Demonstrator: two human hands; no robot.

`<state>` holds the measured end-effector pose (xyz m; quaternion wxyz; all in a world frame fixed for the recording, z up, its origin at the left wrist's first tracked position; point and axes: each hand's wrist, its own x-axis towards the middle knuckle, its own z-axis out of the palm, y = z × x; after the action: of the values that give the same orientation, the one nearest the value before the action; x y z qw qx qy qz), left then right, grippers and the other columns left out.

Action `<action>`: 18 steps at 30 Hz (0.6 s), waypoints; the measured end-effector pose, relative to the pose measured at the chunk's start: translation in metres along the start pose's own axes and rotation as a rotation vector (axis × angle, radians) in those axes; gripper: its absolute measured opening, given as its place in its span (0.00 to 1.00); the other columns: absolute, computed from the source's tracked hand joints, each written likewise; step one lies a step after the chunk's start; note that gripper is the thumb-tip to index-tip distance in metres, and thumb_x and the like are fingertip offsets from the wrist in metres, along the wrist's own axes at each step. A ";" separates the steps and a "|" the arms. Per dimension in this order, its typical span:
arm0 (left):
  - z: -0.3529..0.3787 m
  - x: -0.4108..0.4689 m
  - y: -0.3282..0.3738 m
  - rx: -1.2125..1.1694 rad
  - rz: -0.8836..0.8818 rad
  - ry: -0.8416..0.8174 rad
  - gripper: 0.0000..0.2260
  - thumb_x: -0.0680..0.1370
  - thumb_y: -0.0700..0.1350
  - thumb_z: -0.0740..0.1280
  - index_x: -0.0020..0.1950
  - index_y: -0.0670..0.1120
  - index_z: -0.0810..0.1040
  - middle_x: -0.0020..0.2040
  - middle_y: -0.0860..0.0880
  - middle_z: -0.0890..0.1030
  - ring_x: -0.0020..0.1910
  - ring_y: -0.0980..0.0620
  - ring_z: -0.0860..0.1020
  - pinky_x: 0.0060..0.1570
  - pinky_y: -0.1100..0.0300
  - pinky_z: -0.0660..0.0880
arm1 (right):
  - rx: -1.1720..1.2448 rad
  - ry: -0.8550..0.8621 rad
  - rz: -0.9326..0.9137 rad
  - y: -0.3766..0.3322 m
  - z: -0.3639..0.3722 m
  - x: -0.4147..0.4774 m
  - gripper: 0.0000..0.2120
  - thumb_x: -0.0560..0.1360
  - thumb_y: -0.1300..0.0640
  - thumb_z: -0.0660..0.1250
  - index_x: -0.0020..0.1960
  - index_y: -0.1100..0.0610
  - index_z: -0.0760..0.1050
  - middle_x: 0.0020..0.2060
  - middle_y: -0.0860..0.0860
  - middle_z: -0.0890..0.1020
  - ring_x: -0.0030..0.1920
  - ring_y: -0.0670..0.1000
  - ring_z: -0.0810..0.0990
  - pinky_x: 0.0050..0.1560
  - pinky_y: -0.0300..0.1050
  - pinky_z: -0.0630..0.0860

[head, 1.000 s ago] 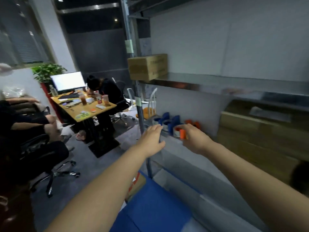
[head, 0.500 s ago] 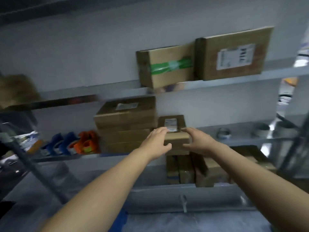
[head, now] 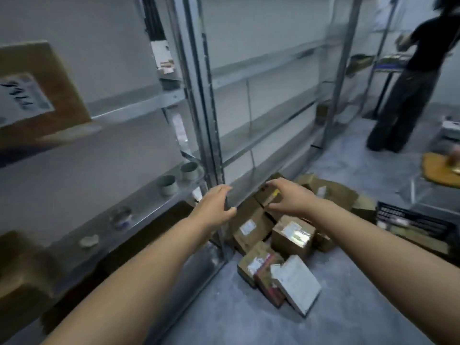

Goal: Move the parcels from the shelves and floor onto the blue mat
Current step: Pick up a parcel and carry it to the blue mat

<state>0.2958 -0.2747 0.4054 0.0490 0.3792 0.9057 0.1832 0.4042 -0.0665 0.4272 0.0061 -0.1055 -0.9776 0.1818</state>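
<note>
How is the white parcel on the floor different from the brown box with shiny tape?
The white parcel is flat and thin; the brown box is tall and chunky. The white parcel lies nearer us; the brown box sits farther back, with shiny tape on top. Both lie on the floor.

parcels (head: 278, 247) heaped on floor (head: 348, 307), right of shelves (head: 154, 207)

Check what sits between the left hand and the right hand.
In the head view, the front edge of the low metal shelf crosses the gap between the left hand and the right hand. Brown floor parcels show below it.
</note>
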 end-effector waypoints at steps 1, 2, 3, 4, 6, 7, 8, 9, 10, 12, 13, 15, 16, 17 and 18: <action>0.012 0.017 0.009 -0.011 0.024 -0.021 0.29 0.77 0.54 0.65 0.75 0.46 0.62 0.75 0.48 0.64 0.74 0.49 0.61 0.73 0.55 0.59 | 0.013 0.007 0.054 0.022 -0.003 -0.002 0.34 0.71 0.47 0.69 0.74 0.51 0.62 0.71 0.49 0.68 0.69 0.50 0.69 0.66 0.49 0.71; 0.025 0.033 0.017 -0.030 0.044 -0.042 0.30 0.77 0.55 0.64 0.76 0.47 0.61 0.75 0.48 0.63 0.74 0.50 0.61 0.72 0.55 0.59 | 0.028 0.008 0.105 0.044 -0.006 -0.004 0.34 0.71 0.48 0.69 0.74 0.52 0.62 0.71 0.50 0.69 0.69 0.51 0.69 0.66 0.50 0.70; 0.037 0.049 0.025 -0.049 0.066 -0.062 0.30 0.77 0.55 0.64 0.76 0.47 0.61 0.75 0.49 0.63 0.74 0.50 0.61 0.71 0.56 0.58 | 0.042 0.005 0.154 0.063 -0.006 -0.005 0.34 0.71 0.49 0.69 0.74 0.52 0.62 0.71 0.50 0.68 0.69 0.51 0.70 0.67 0.50 0.70; 0.049 0.064 0.032 -0.062 0.090 -0.083 0.29 0.77 0.55 0.64 0.76 0.47 0.61 0.75 0.48 0.63 0.74 0.50 0.61 0.72 0.56 0.58 | 0.053 0.002 0.201 0.081 -0.006 -0.004 0.34 0.71 0.49 0.69 0.74 0.52 0.62 0.71 0.50 0.68 0.69 0.51 0.70 0.67 0.51 0.70; 0.074 0.095 0.044 -0.080 0.139 -0.121 0.28 0.77 0.54 0.65 0.75 0.46 0.63 0.75 0.48 0.64 0.73 0.50 0.62 0.71 0.56 0.59 | 0.066 0.000 0.279 0.113 -0.002 0.003 0.35 0.70 0.49 0.70 0.74 0.52 0.63 0.71 0.50 0.69 0.68 0.51 0.70 0.66 0.50 0.70; 0.087 0.110 0.048 -0.097 0.152 -0.137 0.28 0.77 0.54 0.65 0.74 0.46 0.63 0.75 0.48 0.65 0.73 0.51 0.62 0.72 0.56 0.60 | 0.075 -0.004 0.307 0.128 0.001 0.009 0.35 0.70 0.49 0.70 0.73 0.52 0.63 0.70 0.50 0.70 0.68 0.51 0.70 0.66 0.50 0.70; 0.100 0.124 0.051 -0.116 0.153 -0.156 0.28 0.77 0.54 0.66 0.74 0.47 0.63 0.75 0.49 0.64 0.73 0.51 0.62 0.72 0.55 0.61 | 0.088 -0.009 0.335 0.141 0.006 0.016 0.34 0.70 0.48 0.71 0.73 0.51 0.64 0.69 0.50 0.70 0.67 0.51 0.71 0.65 0.50 0.70; 0.112 0.140 0.053 -0.130 0.151 -0.178 0.28 0.77 0.54 0.66 0.75 0.48 0.63 0.75 0.50 0.64 0.74 0.52 0.62 0.72 0.53 0.62 | 0.104 -0.016 0.366 0.153 0.012 0.023 0.35 0.69 0.48 0.72 0.73 0.51 0.64 0.69 0.50 0.71 0.66 0.51 0.71 0.65 0.50 0.71; 0.125 0.155 0.053 -0.134 0.153 -0.203 0.28 0.77 0.53 0.65 0.75 0.48 0.63 0.75 0.50 0.64 0.74 0.52 0.62 0.73 0.53 0.62 | 0.120 -0.026 0.397 0.165 0.018 0.032 0.35 0.69 0.47 0.72 0.73 0.51 0.64 0.68 0.50 0.71 0.66 0.51 0.72 0.65 0.50 0.71; 0.152 0.189 0.050 -0.148 0.143 -0.259 0.28 0.78 0.52 0.64 0.75 0.48 0.62 0.75 0.50 0.64 0.74 0.52 0.62 0.73 0.54 0.61 | 0.165 -0.050 0.459 0.188 0.033 0.052 0.35 0.69 0.47 0.72 0.72 0.52 0.65 0.68 0.50 0.71 0.65 0.52 0.73 0.64 0.48 0.71; 0.165 0.206 0.047 -0.167 0.125 -0.285 0.27 0.78 0.52 0.64 0.75 0.48 0.63 0.75 0.50 0.64 0.74 0.51 0.62 0.72 0.54 0.62 | 0.196 -0.060 0.486 0.199 0.041 0.063 0.34 0.69 0.48 0.72 0.72 0.52 0.65 0.68 0.50 0.72 0.64 0.52 0.74 0.62 0.46 0.71; 0.192 0.236 0.040 -0.202 0.102 -0.333 0.24 0.77 0.51 0.65 0.73 0.48 0.66 0.71 0.51 0.68 0.70 0.50 0.66 0.67 0.55 0.66 | 0.268 -0.075 0.521 0.222 0.060 0.084 0.30 0.70 0.51 0.72 0.70 0.52 0.68 0.66 0.50 0.74 0.64 0.51 0.74 0.57 0.40 0.69; 0.206 0.249 0.036 -0.215 0.102 -0.355 0.22 0.77 0.50 0.64 0.70 0.49 0.67 0.68 0.51 0.70 0.68 0.50 0.68 0.65 0.56 0.67 | 0.283 -0.084 0.538 0.234 0.070 0.095 0.29 0.70 0.53 0.72 0.70 0.52 0.68 0.66 0.50 0.74 0.65 0.50 0.73 0.57 0.39 0.67; 0.220 0.261 0.031 -0.223 0.105 -0.379 0.20 0.77 0.50 0.64 0.69 0.49 0.68 0.67 0.51 0.71 0.67 0.50 0.69 0.64 0.56 0.67 | 0.284 -0.097 0.562 0.246 0.082 0.104 0.30 0.71 0.53 0.72 0.70 0.52 0.68 0.67 0.51 0.73 0.66 0.51 0.72 0.57 0.39 0.66; 0.235 0.272 0.027 -0.228 0.107 -0.400 0.20 0.77 0.50 0.64 0.69 0.50 0.68 0.67 0.51 0.71 0.67 0.51 0.68 0.64 0.56 0.67 | 0.288 -0.107 0.599 0.259 0.094 0.113 0.31 0.71 0.54 0.71 0.71 0.53 0.67 0.68 0.51 0.72 0.67 0.51 0.71 0.59 0.39 0.66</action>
<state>0.1751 0.0033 0.2106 0.2600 0.4474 0.8301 0.2078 0.3420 0.1603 0.2443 -0.0843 -0.3765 -0.8663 0.3171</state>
